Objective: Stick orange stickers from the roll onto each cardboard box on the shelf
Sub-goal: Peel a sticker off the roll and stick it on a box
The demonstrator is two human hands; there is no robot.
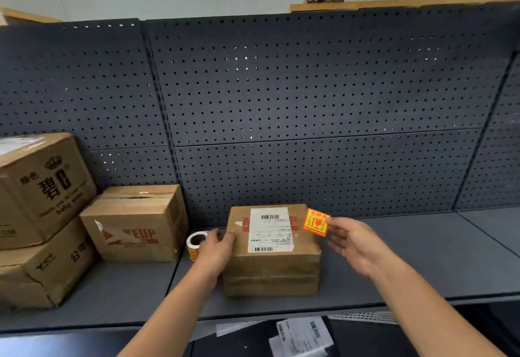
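The right hand [354, 244], right of centre, has its grip pinched on one orange sticker [315, 222], held by its right edge at the fingertips with the printed face towards the camera. The sticker hangs over the upper right corner of the taped cardboard box [275, 269] in the middle of the shelf [422, 258]; whether it touches the cardboard I cannot tell. The box top therefore lies just left of and below this grip, so the placing looks like a short move that way. A white shipping label [270, 230] fills the centre of the top and leaves only a narrow bare strip beside the right edge, so it is probably the thing to avoid covering. The left hand [216, 249] rests with relaxed, parted fingers on the box's left edge and holds nothing, with the sticker roll [196, 242] just beside its thumb. More cardboard boxes [135, 227] stand at the left of the frame, well apart from the sticker.
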